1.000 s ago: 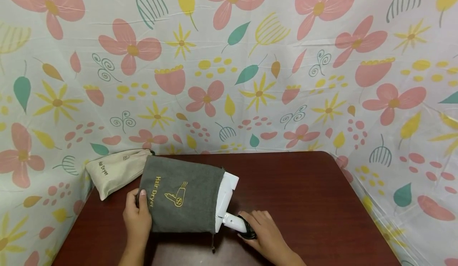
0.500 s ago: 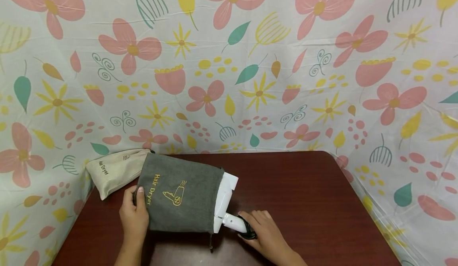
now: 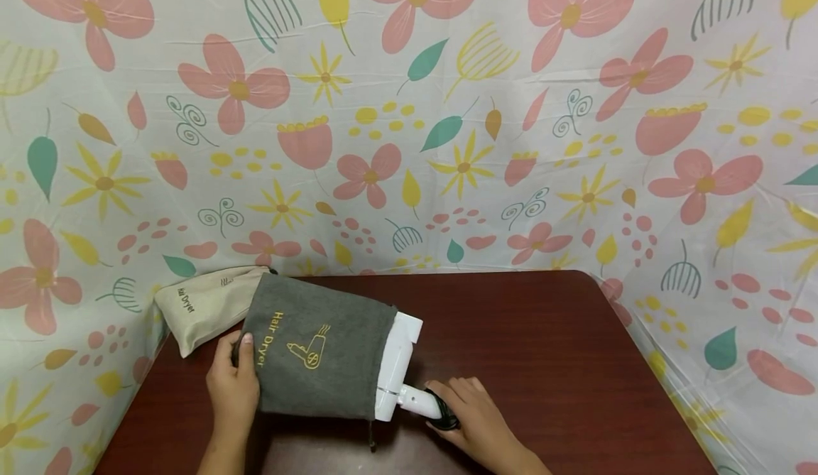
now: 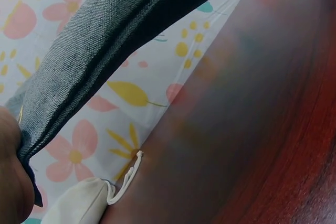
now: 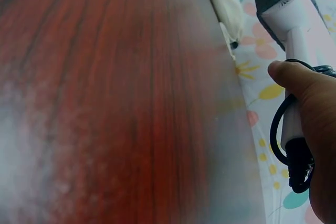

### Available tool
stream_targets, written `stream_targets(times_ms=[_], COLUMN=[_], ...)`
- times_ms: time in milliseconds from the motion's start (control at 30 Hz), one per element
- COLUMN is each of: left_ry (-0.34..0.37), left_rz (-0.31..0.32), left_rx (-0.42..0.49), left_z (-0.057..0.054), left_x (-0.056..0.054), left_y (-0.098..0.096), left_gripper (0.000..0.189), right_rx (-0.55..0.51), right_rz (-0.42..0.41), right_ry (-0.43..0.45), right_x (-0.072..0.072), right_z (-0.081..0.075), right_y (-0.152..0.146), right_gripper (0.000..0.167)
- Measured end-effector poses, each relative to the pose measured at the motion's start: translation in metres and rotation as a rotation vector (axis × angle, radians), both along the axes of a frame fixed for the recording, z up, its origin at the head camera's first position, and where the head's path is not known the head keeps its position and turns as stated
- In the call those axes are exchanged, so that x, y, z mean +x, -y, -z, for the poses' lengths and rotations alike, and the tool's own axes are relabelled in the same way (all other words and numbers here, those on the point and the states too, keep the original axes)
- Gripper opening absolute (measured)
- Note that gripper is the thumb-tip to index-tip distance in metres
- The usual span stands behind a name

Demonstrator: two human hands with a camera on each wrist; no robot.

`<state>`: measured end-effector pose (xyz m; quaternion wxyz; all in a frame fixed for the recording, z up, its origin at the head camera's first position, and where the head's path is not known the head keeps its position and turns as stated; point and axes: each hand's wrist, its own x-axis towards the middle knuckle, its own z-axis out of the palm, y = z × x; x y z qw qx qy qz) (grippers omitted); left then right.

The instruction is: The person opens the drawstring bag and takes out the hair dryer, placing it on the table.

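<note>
A grey drawstring pouch (image 3: pixel 319 354) with yellow "Hair Dryer" lettering is held up over the table. My left hand (image 3: pixel 233 375) pinches its closed end, thumb on the front face. From the pouch's mouth, on the right, a white hair dryer (image 3: pixel 397 361) sticks out, its handle and part of its body showing; the rest is hidden inside the cloth. My right hand (image 3: pixel 473 415) grips the dryer's handle together with the black cord (image 5: pixel 281 129) looped around it. In the right wrist view the thumb lies across the handle.
A cream pouch (image 3: pixel 207 308), also lettered for a hair dryer, lies at the table's back left corner, partly behind the grey one. The dark red wooden table (image 3: pixel 543 347) extends to the right. A floral curtain (image 3: pixel 447 106) hangs behind it and at both sides.
My left hand has drawn the grey pouch a little to the left, so slightly more of the dryer's body shows. The right hand has stayed nearly in place on the handle.
</note>
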<state>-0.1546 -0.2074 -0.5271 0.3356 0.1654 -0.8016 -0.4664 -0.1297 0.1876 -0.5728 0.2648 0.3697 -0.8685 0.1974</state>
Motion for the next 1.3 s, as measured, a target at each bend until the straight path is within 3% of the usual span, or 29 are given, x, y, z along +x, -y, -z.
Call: stream_targets(times_ms=[200, 433, 800, 1167, 1300], left_ry=[0.006, 0.08, 0.093, 0.146, 0.134], left_rz=[0.003, -0.019, -0.042, -0.044, -0.051], left_rx=[-0.014, -0.01, 0.073, 0.105, 0.102], left_z=[-0.002, -0.004, 0.001, 0.006, 0.008], left_x=[0.001, 0.005, 0.01, 0.016, 0.017], left_y=[0.005, 0.011, 0.012, 0.017, 0.018], left_gripper=[0.027, 0.029, 0.031, 0.032, 0.032], right_rx=[0.025, 0.075, 0.109, 0.105, 0.107], right_rz=[-0.007, -0.003, -0.01, 0.009, 0.017], right_ry=[0.011, 0.053, 0.103, 0.116, 0.122], right_x=[0.001, 0.004, 0.005, 0.005, 0.006], right_z=[0.001, 0.002, 0.007, 0.009, 0.01], right_y=[-0.001, -0.004, -0.006, -0.009, -0.009], right_gripper=[0.065, 0.068, 0.065, 0.065, 0.065])
